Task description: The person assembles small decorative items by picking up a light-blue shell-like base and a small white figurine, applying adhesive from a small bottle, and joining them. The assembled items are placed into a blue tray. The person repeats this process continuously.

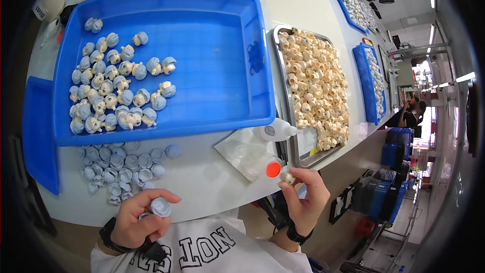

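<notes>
Near the table's front edge, my left hand is closed around a pale blue doll hair piece, its hollow side partly showing. A second pale blue bit shows between the fingers below it. To the right, my right hand pinches a small cream doll head between thumb and fingertips. Just left of that head is a round orange-red disc, beside a clear shallow dish on a pale square sheet. Several loose blue hair pieces lie on the table beyond my left hand.
A large blue bin holds several heads with hair on, mostly at its left. Right of it, a metal tray is heaped with bare cream heads. A white squeeze bottle lies between them. More filled blue trays stand farther right.
</notes>
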`<state>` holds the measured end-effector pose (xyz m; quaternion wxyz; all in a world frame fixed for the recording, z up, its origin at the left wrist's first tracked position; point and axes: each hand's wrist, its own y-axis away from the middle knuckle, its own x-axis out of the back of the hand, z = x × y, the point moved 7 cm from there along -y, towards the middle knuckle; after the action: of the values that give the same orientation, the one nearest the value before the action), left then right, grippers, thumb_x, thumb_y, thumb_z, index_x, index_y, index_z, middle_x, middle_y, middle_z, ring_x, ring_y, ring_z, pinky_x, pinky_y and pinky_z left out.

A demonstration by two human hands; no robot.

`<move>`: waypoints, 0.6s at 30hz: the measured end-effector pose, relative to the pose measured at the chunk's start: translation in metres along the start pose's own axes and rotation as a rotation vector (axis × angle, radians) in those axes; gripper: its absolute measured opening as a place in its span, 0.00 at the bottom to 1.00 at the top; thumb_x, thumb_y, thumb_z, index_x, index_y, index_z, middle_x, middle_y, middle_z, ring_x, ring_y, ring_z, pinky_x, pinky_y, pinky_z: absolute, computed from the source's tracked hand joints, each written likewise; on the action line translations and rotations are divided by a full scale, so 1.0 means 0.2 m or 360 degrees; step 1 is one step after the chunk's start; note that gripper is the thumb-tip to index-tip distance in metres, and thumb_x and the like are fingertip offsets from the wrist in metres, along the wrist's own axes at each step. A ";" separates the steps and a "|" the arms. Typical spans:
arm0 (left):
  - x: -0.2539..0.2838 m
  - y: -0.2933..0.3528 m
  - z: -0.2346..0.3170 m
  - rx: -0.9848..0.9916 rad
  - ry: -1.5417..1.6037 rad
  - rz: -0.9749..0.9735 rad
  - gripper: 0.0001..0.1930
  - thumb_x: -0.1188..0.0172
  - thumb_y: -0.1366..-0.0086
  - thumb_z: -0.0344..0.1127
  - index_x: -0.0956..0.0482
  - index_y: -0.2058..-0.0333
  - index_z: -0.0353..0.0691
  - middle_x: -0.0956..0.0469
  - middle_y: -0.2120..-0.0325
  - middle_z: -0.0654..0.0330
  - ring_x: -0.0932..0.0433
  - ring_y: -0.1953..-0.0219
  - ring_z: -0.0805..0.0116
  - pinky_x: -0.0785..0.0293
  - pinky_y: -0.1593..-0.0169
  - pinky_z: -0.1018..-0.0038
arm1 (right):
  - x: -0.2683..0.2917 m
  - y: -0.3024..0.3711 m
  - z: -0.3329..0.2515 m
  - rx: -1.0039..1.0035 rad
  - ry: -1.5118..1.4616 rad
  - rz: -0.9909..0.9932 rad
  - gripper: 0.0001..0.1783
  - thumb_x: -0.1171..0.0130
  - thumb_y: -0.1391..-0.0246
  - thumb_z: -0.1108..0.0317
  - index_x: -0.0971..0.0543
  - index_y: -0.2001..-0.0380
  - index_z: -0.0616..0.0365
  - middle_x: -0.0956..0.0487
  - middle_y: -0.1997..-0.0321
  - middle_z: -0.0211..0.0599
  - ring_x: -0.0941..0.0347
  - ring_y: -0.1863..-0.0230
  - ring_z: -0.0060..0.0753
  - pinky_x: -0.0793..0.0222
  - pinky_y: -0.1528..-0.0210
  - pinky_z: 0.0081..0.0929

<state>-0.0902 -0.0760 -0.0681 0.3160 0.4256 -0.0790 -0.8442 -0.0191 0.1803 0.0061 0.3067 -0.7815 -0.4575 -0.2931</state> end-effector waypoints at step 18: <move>-0.03 0.01 -0.02 -0.0090 -0.0043 -0.0084 0.21 0.45 0.40 0.39 0.42 0.56 0.32 0.24 0.69 0.49 0.31 0.77 0.80 0.33 0.71 0.82 | -0.06 -0.05 -0.05 0.0253 0.0331 -0.0067 0.17 0.32 0.69 0.74 0.24 0.70 0.60 0.27 0.71 0.37 0.31 0.71 0.34 0.36 0.71 0.25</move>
<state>-0.0844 -0.0733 -0.0666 0.3044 0.4071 -0.0480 -0.8598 -0.0355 0.1705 0.0066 0.4072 -0.7104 -0.4613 -0.3417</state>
